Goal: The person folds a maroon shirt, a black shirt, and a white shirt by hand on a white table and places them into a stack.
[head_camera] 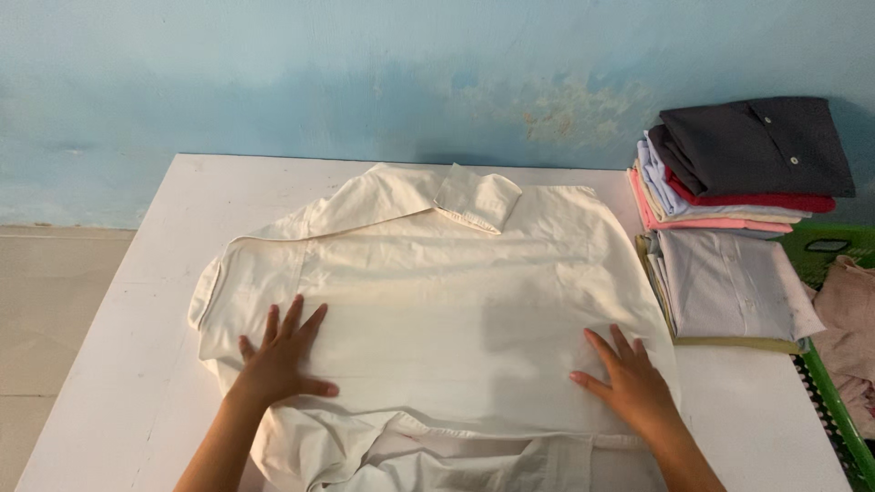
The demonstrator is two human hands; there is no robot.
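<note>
A cream cotton shirt (437, 301), soft and creased, lies spread across the middle of the white surface (118, 364), one cuff folded over at its top. The left hand (278, 355) and right hand (629, 383) press flat on it, fingers splayed, gripping nothing. Folded shirts (738, 182) are stacked at upper right.

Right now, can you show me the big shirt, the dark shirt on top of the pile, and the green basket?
cream shirt (456, 282), head view, smooth middle
dark shirt (756, 146), head view, folded front
green basket (834, 410), head view, rim

Soft even daylight, faint shadows (slightly hazy), no glare
</note>
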